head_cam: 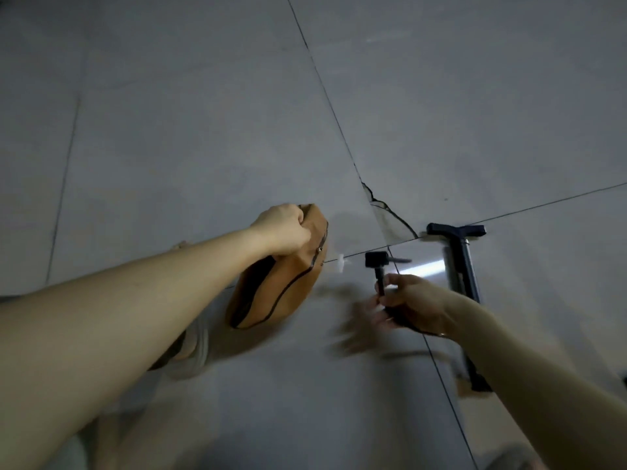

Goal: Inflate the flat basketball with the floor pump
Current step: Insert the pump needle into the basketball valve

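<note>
The flat orange basketball (283,283) is folded in on itself and held up off the floor. My left hand (283,228) grips its top edge. A small valve spot shows on the ball's right side. My right hand (412,305) pinches the black hose just below the pump's black nozzle head (376,258), which points up, a short way right of the ball. The floor pump (463,266) stands to the right, with a black T-handle (456,229) on top and its foot near my right forearm.
Grey floor tiles (203,130) with dark joints surround me, and one tile corner is cracked (390,212). A small white piece (341,261) lies on the joint between ball and nozzle. My shoe (193,347) shows beneath the ball. Motion blur smears the area under my right hand.
</note>
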The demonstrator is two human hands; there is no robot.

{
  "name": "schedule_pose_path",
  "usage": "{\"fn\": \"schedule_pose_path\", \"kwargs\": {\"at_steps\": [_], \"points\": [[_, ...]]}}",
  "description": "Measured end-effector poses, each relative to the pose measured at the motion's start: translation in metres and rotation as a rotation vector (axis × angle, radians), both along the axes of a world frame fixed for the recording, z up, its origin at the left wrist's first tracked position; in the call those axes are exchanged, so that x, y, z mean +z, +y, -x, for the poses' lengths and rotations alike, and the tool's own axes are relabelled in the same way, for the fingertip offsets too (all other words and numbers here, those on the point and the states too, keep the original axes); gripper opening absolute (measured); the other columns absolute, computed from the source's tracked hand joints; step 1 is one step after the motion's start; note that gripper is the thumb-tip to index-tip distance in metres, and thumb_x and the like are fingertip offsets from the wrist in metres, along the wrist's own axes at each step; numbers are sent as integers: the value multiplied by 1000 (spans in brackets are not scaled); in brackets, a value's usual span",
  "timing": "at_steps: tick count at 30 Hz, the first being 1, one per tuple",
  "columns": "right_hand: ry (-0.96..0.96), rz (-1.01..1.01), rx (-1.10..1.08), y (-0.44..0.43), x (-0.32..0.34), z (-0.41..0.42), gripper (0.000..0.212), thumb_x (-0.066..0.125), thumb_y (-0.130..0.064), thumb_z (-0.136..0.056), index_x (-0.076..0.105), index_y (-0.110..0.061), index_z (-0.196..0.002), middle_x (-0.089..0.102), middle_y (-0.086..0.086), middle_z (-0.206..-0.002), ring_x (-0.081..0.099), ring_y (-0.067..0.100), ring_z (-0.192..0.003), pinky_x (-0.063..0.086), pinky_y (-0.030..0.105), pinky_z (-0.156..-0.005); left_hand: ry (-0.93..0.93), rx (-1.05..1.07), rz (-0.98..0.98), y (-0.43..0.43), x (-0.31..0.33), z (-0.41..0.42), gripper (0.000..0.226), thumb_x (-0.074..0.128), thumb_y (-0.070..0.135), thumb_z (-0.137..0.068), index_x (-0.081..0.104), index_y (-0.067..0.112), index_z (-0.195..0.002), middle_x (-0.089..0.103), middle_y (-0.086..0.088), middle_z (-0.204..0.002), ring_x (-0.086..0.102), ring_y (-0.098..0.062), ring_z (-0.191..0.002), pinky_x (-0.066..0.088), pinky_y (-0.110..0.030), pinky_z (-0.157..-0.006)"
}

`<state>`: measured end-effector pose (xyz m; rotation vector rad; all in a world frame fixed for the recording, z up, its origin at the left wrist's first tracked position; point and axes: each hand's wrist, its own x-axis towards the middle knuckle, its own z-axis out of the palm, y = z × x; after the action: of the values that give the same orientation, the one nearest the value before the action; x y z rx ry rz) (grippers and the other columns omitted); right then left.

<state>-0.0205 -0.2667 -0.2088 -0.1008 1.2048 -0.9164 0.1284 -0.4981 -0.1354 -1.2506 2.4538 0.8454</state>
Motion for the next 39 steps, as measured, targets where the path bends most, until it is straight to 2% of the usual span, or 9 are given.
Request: {"fn": "schedule_pose_path", "kwargs": {"at_steps": [4, 8, 13, 16, 19, 22, 27, 33, 39], "points": [[-5, -2, 160, 13, -11, -36, 22, 41, 9, -94, 53, -5, -106, 60, 24, -96, 62, 40, -88, 49, 57, -91, 57, 104, -167, 19, -20, -19, 30, 58, 20, -92, 42, 15, -68, 47, -3, -76, 49, -20, -63, 39, -27, -51], [-29, 58, 119, 7, -16, -53, 33, 39, 8, -96, 53, -3, -124, 62, 27, -101, 64, 41, -91, 53, 48, -84, 81, 90, -243, 21, -34, -20, 23, 60, 31, -93, 54, 13, -80, 55, -10, -104, 64, -26, -79, 58, -40, -65], [12, 75, 13, -7, -16, -59, 35, 42, 9, -95, 57, -1, -125, 68, 22, -100, 66, 37, -95, 55, 48, -88, 155, -1, -97, 22, -32, -28, 46, 79, 40, -81, 48, 19, -106, 55, -1, -103, 63, -18, -81, 53, -33, -67], [-29, 49, -66, -15, -14, -66, 33, 56, -22, -96, 62, -2, -121, 65, 19, -93, 65, 29, -82, 54, 47, -86, 270, -87, -104, 30, -32, -31, 55, 76, 30, -83, 43, 31, -127, 50, 0, -116, 61, -19, -96, 50, -30, -82], [-88, -45, -180, -25, -13, -68, 66, 42, -68, -92, 68, -9, -106, 56, 10, -75, 53, 21, -62, 45, 35, -64, 266, -192, -56, 35, -33, -32, 37, 63, 24, -94, 61, 31, -130, 44, 13, -113, 47, -16, -127, 39, -32, -109], [-82, -103, -254, -31, -15, -66, 82, 30, -83, -85, 71, -12, -96, 46, 4, -65, 36, 16, -54, 28, 30, -56, 276, -161, -56, 32, -31, -30, 32, 58, 22, -98, 67, 26, -128, 43, 20, -103, 48, -9, -125, 35, -25, -111], [25, -152, -284, -29, -14, -62, 61, 51, -68, -88, 72, -14, -109, 44, -2, -64, 36, 11, -53, 28, 25, -53, 271, -109, -105, 20, -39, -32, 32, 66, 31, -92, 66, 35, -124, 53, 20, -109, 44, -12, -129, 40, -34, -110], [154, -12, -366, -21, -13, -56, 39, 59, -44, -95, 72, -12, -114, 43, -3, -66, 36, 9, -54, 28, 25, -54, 186, -108, -224, 25, -28, -23, 53, 77, 26, -81, 60, 38, -129, 39, 23, -99, 48, -11, -107, 57, -30, -85], [211, 70, -375, -20, -14, -57, 38, 61, -41, -94, 73, -11, -112, 44, -3, -65, 37, 9, -56, 27, 25, -55, 170, -112, -252, 27, -23, -17, 48, 75, 26, -86, 60, 35, -131, 37, 20, -100, 49, -13, -108, 55, -35, -90]]}}
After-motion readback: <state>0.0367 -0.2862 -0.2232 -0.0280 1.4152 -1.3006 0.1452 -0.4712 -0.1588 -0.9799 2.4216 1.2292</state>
